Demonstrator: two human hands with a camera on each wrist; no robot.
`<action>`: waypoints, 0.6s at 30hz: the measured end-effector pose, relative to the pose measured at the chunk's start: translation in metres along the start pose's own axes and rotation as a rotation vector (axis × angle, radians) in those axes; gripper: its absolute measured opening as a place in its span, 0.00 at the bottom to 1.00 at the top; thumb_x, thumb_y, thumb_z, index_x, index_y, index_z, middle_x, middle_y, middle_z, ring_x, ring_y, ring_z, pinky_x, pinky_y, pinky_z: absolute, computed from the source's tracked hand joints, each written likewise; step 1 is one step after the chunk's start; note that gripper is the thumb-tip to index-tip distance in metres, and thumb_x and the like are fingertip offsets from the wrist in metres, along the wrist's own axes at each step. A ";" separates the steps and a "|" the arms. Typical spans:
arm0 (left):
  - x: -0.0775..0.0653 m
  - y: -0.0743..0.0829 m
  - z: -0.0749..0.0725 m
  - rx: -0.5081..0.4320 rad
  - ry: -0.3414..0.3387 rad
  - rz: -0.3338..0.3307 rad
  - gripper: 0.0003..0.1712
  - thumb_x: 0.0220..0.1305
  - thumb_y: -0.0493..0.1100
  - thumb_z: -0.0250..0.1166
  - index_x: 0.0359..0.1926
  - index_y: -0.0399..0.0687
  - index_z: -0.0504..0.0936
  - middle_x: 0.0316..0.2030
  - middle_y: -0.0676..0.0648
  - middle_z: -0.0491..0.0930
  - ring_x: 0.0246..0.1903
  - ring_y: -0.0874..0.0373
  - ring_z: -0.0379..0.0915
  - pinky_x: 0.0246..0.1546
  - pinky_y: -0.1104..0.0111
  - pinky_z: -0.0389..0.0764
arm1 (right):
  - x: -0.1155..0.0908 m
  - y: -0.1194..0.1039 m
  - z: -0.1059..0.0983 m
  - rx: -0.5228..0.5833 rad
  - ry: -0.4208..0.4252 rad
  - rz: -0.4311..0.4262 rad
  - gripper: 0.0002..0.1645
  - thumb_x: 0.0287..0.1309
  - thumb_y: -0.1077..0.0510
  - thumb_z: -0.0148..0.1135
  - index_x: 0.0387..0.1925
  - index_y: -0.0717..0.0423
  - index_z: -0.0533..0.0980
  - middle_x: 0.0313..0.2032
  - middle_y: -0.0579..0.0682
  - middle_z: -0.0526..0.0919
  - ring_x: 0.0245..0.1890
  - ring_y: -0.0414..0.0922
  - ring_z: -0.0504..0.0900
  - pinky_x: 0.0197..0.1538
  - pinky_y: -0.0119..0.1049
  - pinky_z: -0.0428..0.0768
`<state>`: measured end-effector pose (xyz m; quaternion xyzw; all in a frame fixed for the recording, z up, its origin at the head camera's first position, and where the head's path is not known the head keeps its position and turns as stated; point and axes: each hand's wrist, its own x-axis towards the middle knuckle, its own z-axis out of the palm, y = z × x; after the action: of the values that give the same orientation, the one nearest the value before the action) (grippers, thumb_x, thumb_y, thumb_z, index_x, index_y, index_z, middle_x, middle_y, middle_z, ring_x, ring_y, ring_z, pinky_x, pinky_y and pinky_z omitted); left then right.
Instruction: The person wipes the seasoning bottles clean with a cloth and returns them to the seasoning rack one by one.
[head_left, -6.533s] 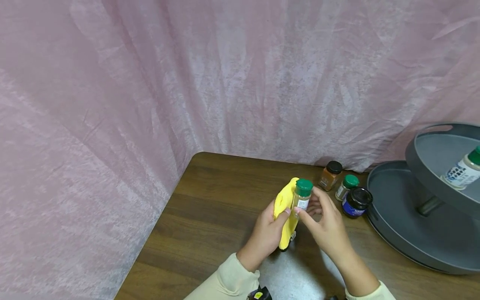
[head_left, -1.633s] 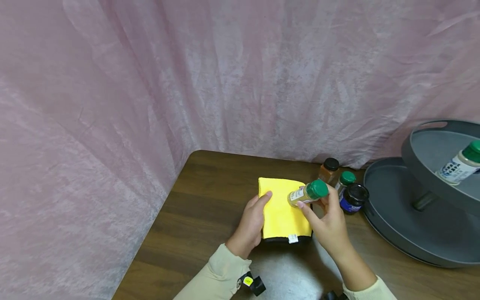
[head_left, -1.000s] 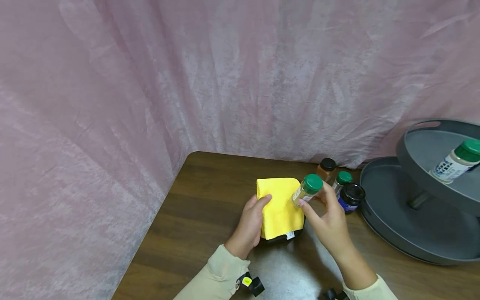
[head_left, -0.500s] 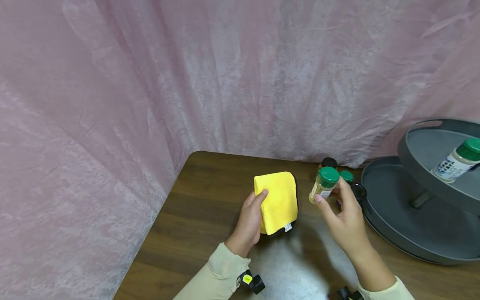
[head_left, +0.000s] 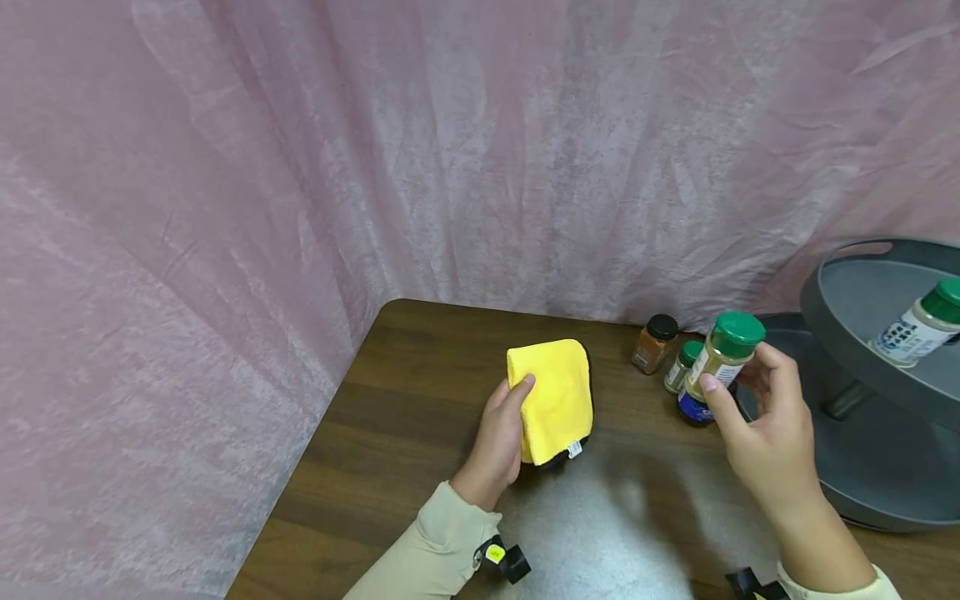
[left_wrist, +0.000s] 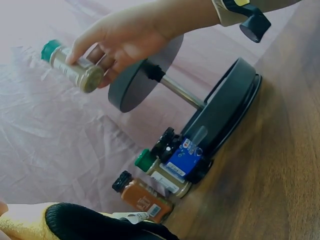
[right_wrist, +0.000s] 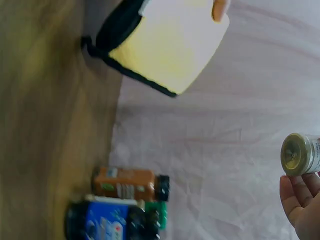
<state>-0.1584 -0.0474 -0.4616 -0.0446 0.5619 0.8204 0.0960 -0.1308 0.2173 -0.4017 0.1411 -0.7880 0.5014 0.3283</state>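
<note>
While I am watching remotely, I am counting three green-capped spice jars (head_left: 726,348), one black-capped orange spice jar (head_left: 654,344), one blue-labelled jar (head_left: 693,408), one folded yellow cloth (head_left: 557,407) and one two-tier grey tray (head_left: 885,454). The right hand (head_left: 771,437) is pinching the first green-capped jar (left_wrist: 71,69) aloft between thumb and fingers; the second green-capped jar (head_left: 682,367) is standing below those fingers, the third green-capped jar (head_left: 918,327) resting on the upper tier, to their right. The left hand (head_left: 495,442) is gripping the cloth, thumb on top. Labels are showing print too small for reading.
</note>
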 end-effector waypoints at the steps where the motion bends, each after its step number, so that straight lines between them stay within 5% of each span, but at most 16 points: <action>1: 0.000 0.000 0.000 -0.001 0.001 0.001 0.26 0.75 0.57 0.54 0.67 0.52 0.70 0.50 0.45 0.79 0.46 0.56 0.80 0.43 0.65 0.82 | 0.002 -0.001 -0.003 0.000 0.010 -0.003 0.35 0.58 0.75 0.63 0.67 0.64 0.65 0.54 0.32 0.76 0.53 0.28 0.77 0.58 0.16 0.69; 18: -0.001 0.000 0.002 0.002 0.005 -0.024 0.26 0.74 0.58 0.55 0.66 0.53 0.71 0.50 0.46 0.80 0.46 0.57 0.80 0.42 0.65 0.82 | 0.031 -0.008 -0.059 -0.080 0.138 -0.117 0.31 0.64 0.65 0.59 0.66 0.71 0.64 0.58 0.34 0.72 0.54 0.29 0.74 0.59 0.19 0.69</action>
<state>-0.1570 -0.0458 -0.4609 -0.0534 0.5624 0.8185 0.1045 -0.1270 0.2691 -0.3586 0.1390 -0.7731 0.4581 0.4161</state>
